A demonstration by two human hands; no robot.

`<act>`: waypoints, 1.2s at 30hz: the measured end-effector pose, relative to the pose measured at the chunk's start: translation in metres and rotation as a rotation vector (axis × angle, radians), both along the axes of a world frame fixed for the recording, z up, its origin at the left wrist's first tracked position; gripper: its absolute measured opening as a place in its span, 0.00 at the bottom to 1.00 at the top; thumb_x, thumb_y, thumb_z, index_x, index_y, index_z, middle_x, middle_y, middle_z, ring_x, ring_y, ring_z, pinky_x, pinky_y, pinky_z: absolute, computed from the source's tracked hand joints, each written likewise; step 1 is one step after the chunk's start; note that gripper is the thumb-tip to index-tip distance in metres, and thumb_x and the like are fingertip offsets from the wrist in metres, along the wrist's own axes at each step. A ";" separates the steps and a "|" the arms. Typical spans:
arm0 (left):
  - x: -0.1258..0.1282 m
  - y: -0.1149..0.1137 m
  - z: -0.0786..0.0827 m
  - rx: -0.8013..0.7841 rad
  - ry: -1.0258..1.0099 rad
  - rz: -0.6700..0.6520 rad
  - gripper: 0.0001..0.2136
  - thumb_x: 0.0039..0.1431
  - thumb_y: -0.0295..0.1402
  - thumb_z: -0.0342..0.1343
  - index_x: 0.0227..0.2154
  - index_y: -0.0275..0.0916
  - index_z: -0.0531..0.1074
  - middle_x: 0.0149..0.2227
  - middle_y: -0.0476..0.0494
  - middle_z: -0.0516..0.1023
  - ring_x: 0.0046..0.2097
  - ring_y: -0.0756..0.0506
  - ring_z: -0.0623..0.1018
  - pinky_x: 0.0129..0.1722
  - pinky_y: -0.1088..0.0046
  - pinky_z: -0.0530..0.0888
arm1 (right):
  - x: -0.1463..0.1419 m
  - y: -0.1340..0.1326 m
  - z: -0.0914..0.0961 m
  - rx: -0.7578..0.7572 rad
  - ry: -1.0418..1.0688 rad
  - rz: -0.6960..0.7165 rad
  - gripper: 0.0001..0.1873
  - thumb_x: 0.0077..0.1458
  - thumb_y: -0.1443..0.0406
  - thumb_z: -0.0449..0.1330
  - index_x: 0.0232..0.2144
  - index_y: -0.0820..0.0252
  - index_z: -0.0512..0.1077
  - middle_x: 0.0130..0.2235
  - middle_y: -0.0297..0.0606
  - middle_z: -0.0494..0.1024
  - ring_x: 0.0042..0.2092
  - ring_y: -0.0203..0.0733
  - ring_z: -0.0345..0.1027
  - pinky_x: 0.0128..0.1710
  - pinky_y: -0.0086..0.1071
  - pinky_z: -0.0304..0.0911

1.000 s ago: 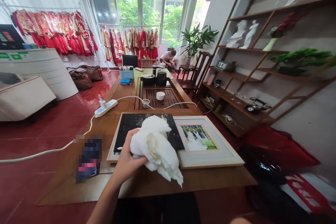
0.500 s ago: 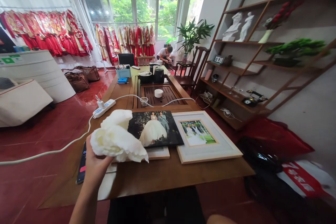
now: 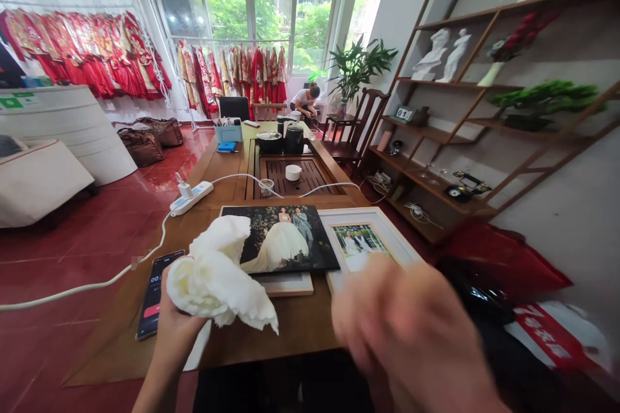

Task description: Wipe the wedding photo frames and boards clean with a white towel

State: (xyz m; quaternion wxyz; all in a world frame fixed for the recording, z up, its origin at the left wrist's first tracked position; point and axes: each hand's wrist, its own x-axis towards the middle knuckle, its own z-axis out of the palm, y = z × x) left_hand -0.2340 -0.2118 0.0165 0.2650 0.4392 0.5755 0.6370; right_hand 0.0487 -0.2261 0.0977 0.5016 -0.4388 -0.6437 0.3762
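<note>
My left hand (image 3: pixel 169 322) is closed around a fluffy white wad of cotton wool (image 3: pixel 217 277), with its torn end hanging to the right. Beside that hand a phone (image 3: pixel 151 310) with a lit screen lies on the wooden table (image 3: pixel 285 329). My right hand (image 3: pixel 402 322) is at the lower right, close to the camera and smeared by motion; its fingers look curled, but whether they hold anything cannot be made out. A dark unframed wedding photo panel (image 3: pixel 290 239) lies behind the cotton, partly over a light-framed picture (image 3: pixel 285 284). My right hand partly covers another framed photo (image 3: pixel 402 242).
A power strip (image 3: pixel 192 199) with a white cable rests at the table's left. Further back are a tea tray (image 3: pixel 314 184) with a white cup (image 3: pixel 292 172) and black pots. Shelves (image 3: pixel 455 135) stand right. A person (image 3: pixel 305 100) crouches near the window.
My right hand has come into view from the lower right, over the framed photo's near edge. My left hand has lowered slightly with the cotton wool, and more of the phone shows.
</note>
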 end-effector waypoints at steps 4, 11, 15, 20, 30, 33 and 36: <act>0.005 -0.001 -0.001 -0.012 0.005 0.009 0.39 0.32 0.42 0.69 0.52 0.44 0.63 0.50 0.43 0.70 0.52 0.38 0.71 0.54 0.59 0.68 | 0.007 0.095 -0.026 0.039 -0.183 -0.085 0.17 0.54 0.52 0.56 0.40 0.56 0.68 0.38 0.39 0.72 0.37 0.40 0.66 0.37 0.33 0.62; 0.009 -0.002 0.001 -0.008 -0.050 0.003 0.39 0.34 0.42 0.69 0.53 0.45 0.62 0.50 0.43 0.70 0.53 0.37 0.71 0.55 0.57 0.67 | 0.053 0.168 -0.116 -0.138 -0.367 -0.278 0.19 0.51 0.53 0.56 0.39 0.61 0.70 0.26 0.33 0.71 0.30 0.40 0.64 0.34 0.32 0.58; 0.011 -0.003 0.004 -0.017 -0.068 -0.004 0.41 0.33 0.43 0.69 0.54 0.45 0.61 0.52 0.43 0.69 0.54 0.37 0.70 0.56 0.57 0.66 | 0.052 0.177 -0.129 -0.197 -0.342 -0.286 0.19 0.52 0.54 0.55 0.41 0.61 0.70 0.26 0.34 0.73 0.31 0.41 0.67 0.35 0.31 0.58; 0.011 -0.001 -0.002 -0.023 -0.080 -0.004 0.39 0.34 0.45 0.68 0.53 0.44 0.62 0.52 0.41 0.69 0.54 0.36 0.70 0.54 0.58 0.67 | 0.049 0.185 -0.133 -0.225 -0.357 -0.291 0.21 0.50 0.54 0.57 0.41 0.64 0.71 0.27 0.36 0.76 0.31 0.41 0.68 0.35 0.31 0.59; 0.015 0.005 0.002 -0.020 -0.052 0.008 0.34 0.37 0.43 0.66 0.51 0.42 0.65 0.50 0.42 0.71 0.48 0.41 0.74 0.48 0.65 0.71 | 0.035 0.185 -0.131 -0.176 -0.471 -0.264 0.22 0.44 0.48 0.60 0.21 0.62 0.70 0.23 0.36 0.73 0.28 0.40 0.64 0.29 0.29 0.53; 0.016 0.007 0.001 0.000 -0.032 -0.007 0.33 0.38 0.42 0.65 0.51 0.42 0.64 0.49 0.43 0.71 0.47 0.42 0.73 0.48 0.67 0.70 | 0.033 0.186 -0.133 -0.169 -0.472 -0.268 0.21 0.43 0.48 0.61 0.20 0.61 0.70 0.23 0.37 0.73 0.28 0.41 0.65 0.29 0.30 0.53; 0.017 0.009 -0.001 -0.001 -0.022 -0.018 0.32 0.39 0.41 0.65 0.50 0.43 0.64 0.47 0.44 0.71 0.45 0.43 0.73 0.45 0.69 0.71 | 0.032 0.186 -0.135 -0.176 -0.439 -0.290 0.21 0.42 0.49 0.62 0.24 0.62 0.71 0.27 0.39 0.76 0.31 0.43 0.67 0.31 0.31 0.56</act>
